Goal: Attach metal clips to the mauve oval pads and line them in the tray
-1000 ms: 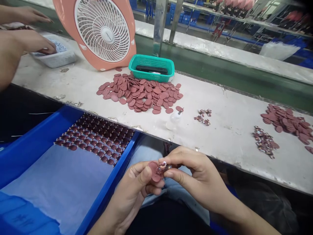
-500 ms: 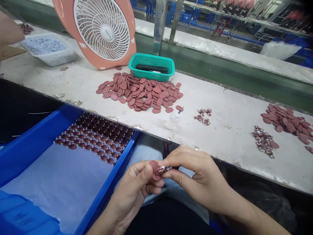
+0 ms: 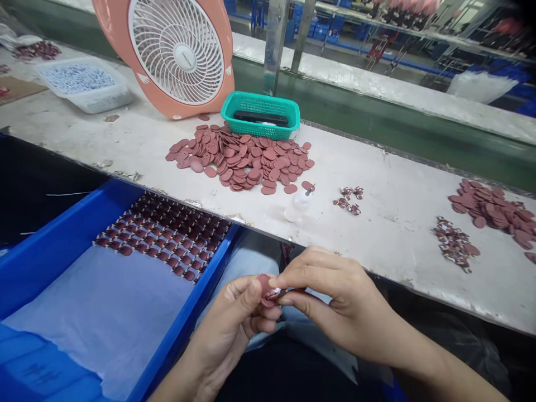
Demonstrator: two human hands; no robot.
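Between thumb and fingers, my left hand [image 3: 238, 312] grips a reddish-brown oval disc [image 3: 264, 283] over my lap. My right hand [image 3: 330, 296] pinches a small dark, shiny piece with a white spot [image 3: 274, 292] against the disc's face; its exact kind is too small to make out. Beyond my hands, a large heap of like discs [image 3: 247, 159] lies on the bench, with a small white squeeze bottle [image 3: 298, 205] at its near edge. Several small shiny brown-and-white pieces [image 3: 349, 200] lie right of the bottle.
Left of my lap, a blue bin [image 3: 167, 346] holds rows of assembled discs [image 3: 163, 234] on a sheet. A green basket [image 3: 260, 132], an orange fan [image 3: 184, 58] and a white tub [image 3: 100, 100] stand on the bench. More discs [image 3: 494, 209] and small pieces [image 3: 454, 245] lie right.
My right fingers have brought the small piece slightly lower and closer against the disc. Another person's hand at the far upper left has gone out of view.
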